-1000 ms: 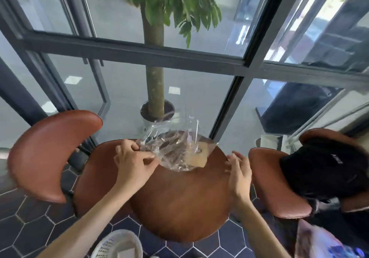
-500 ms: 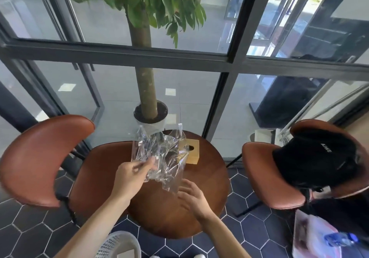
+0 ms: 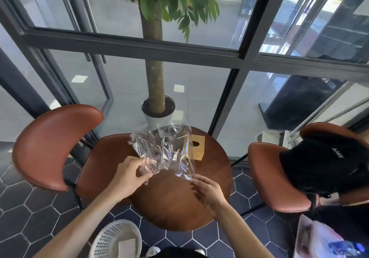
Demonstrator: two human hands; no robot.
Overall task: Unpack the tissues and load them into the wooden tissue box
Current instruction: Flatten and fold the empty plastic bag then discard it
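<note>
right hand (image 3: 207,190) now reaches wrapper (image 3: 163,152).

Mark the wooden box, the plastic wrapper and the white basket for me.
wooden box (image 3: 196,148): head view, on its top face beside the oval slot.
plastic wrapper (image 3: 162,150): head view, middle of the crumpled clear film.
white basket (image 3: 111,232): head view, on its mesh wall.

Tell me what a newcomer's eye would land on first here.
The crinkled clear plastic wrapper stands out first, held up over the round wooden table by the left hand, with the right hand at its lower corner. Behind it on the table sits the wooden tissue box, and a potted tree rises beyond the glass.
</note>
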